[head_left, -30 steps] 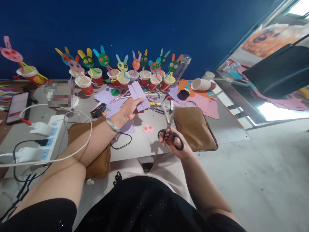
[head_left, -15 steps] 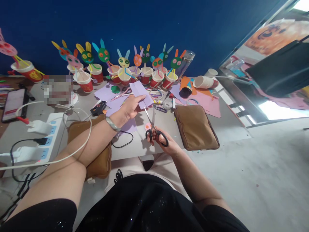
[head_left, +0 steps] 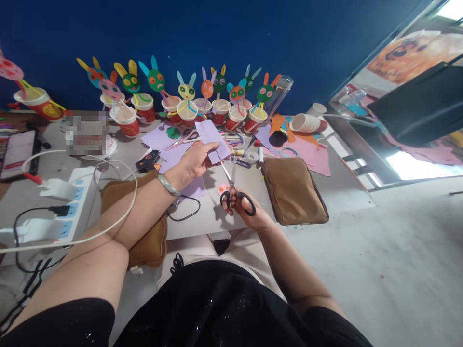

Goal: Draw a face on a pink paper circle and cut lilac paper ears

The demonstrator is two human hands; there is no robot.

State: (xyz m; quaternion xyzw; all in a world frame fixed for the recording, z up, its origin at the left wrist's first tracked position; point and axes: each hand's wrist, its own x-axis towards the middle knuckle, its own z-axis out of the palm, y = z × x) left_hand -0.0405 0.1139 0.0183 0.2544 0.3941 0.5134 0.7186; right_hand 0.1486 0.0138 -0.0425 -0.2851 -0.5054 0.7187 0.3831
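Note:
My left hand (head_left: 199,159) pinches a folded piece of light purple paper (head_left: 213,137) above the middle of the table. In my right hand (head_left: 249,209) is a pair of scissors (head_left: 232,185) with black handles, fingers through the loops. Its blades stand apart, and one tip reaches the lower edge of the paper; whether it cuts in I cannot tell. Under the scissors lies a small pink paper disc (head_left: 223,188) with orange spots. More purple paper sheets (head_left: 154,137) lie beyond my left hand, with a green disc (head_left: 173,132) on them.
Paper cups with colourful rabbit-like paper figures (head_left: 187,110) line the blue wall. A brown pouch (head_left: 294,190) lies at right, a brown cushion (head_left: 148,246) under my left arm. A power strip (head_left: 77,202) with cables, a phone (head_left: 20,154) and a glue gun (head_left: 147,161) are at left.
My right hand and the scissors have shifted slightly right and down, away from the paper. My left hand and the purple paper have hardly moved.

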